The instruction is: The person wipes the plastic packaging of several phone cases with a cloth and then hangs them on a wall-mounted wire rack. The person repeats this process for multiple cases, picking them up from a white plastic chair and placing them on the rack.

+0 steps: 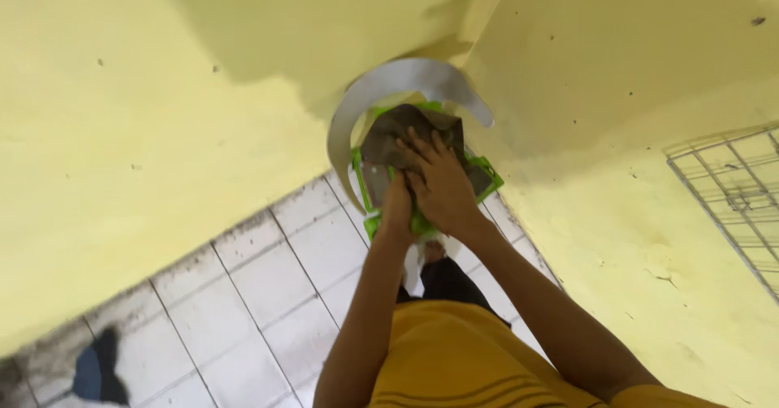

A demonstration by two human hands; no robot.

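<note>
Fingers of the right hand [442, 185] spread flat on a dark cloth [406, 132]; left hand [398, 205] grips the green frame [487, 169] beneath it.

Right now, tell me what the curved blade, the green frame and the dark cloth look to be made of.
Curved blade: seemingly metal, dull grey with a soft sheen and a thin edge. Green frame: probably moulded plastic, bright and uniform in colour. Dark cloth: looks like soft fabric, creased and matte, pressed under the right hand.
</note>
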